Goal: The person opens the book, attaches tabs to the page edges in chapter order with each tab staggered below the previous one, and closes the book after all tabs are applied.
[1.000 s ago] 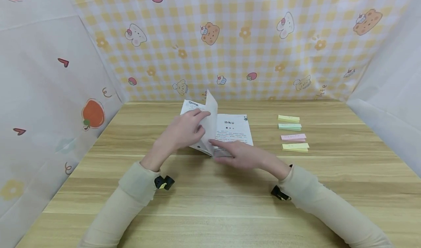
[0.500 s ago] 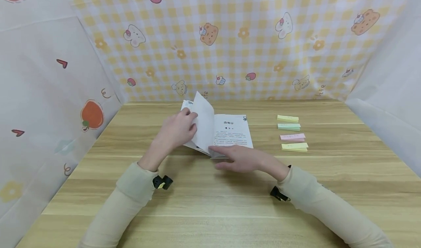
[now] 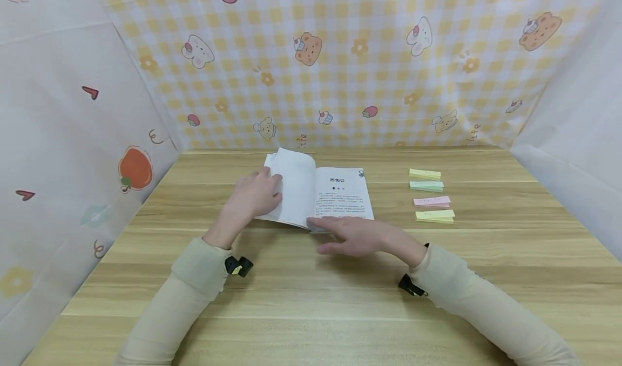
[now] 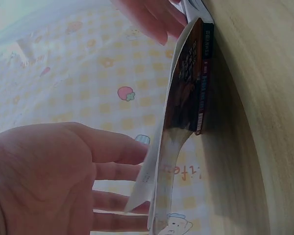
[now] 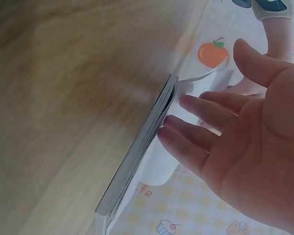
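Note:
A thin book (image 3: 335, 196) lies open on the wooden table (image 3: 311, 301), its right page printed. My left hand (image 3: 254, 194) lies flat on the freshly turned blank page (image 3: 296, 190), which still bulges a little over the left half. In the left wrist view the left hand (image 4: 63, 181) has straight fingers against the page, and the book's dark cover (image 4: 191, 88) shows below it. My right hand (image 3: 350, 235) rests with straight fingers on the book's near edge. From the right wrist, the right hand (image 5: 245, 142) touches the stacked page edges (image 5: 137, 156).
Several sticky-note pads lie in a column to the right of the book: yellow (image 3: 425, 174), green (image 3: 426, 185), pink (image 3: 432, 201), yellow (image 3: 434, 216). Patterned cloth walls (image 3: 340, 63) close in the table at the back and on both sides.
The page that stood upright has swung over to the left, and my left hand has followed it down onto the left half. My right hand has stayed at the book's near edge.

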The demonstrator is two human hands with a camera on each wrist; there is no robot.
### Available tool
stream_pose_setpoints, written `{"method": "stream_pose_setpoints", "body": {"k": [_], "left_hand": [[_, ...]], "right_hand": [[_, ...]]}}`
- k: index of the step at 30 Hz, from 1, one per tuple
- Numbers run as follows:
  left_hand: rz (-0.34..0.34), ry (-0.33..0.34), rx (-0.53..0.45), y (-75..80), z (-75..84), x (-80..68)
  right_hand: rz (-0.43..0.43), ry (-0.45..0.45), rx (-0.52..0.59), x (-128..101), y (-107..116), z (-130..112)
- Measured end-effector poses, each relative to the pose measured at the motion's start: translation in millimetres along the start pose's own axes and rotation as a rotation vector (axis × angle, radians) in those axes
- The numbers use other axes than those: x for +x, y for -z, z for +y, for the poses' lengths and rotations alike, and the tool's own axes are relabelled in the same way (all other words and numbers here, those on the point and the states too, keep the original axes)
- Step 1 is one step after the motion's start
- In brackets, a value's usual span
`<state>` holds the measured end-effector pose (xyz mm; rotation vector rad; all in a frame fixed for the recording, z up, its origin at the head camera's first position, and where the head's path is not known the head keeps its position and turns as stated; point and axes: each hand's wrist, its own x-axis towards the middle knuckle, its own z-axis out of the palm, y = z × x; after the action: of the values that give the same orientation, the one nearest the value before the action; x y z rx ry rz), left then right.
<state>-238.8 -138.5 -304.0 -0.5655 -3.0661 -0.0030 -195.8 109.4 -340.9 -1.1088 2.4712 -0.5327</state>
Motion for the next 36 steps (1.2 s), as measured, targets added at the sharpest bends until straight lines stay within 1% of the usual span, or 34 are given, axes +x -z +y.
{"method": "stream_pose_setpoints", "body": {"k": [4, 7, 11, 14, 18, 21, 30, 36], "left_hand": [[-0.063, 0.017, -0.01, -1.7, -1.2, 0.7], [-0.091, 0.009, -0.011, -4.9, -2.2, 2.3], [-0.147, -0.002, -0.034, -10.5, -3.6, 5.6], [-0.214, 0.01, -0.065, -13.2, -4.4, 6.7], [-0.318, 0.049, -0.101, -15.8, -5.6, 6.6], [-0.366, 0.07, -0.116, -18.0, -6.1, 6.8], [-0.406, 0.105, -0.133, -21.3, -6.1, 8.1], [-0.441, 0.093, -0.138, -21.9, -7.0, 8.2]], "right_hand": [[-0.014, 0.007, -0.002, 0, 0, 0], [-0.02, 0.006, -0.008, 0, 0, 0], [-0.027, 0.01, -0.01, 0, -1, 0], [-0.033, 0.008, -0.014, -1, -1, 0], [-0.041, -0.001, -0.02, -1, 0, 0], [-0.047, -0.008, -0.018, -2, 0, -1], [-0.072, -0.022, 0.003, -3, -1, 0], [-0.087, -0.035, 0.006, -3, -2, 0]]}}
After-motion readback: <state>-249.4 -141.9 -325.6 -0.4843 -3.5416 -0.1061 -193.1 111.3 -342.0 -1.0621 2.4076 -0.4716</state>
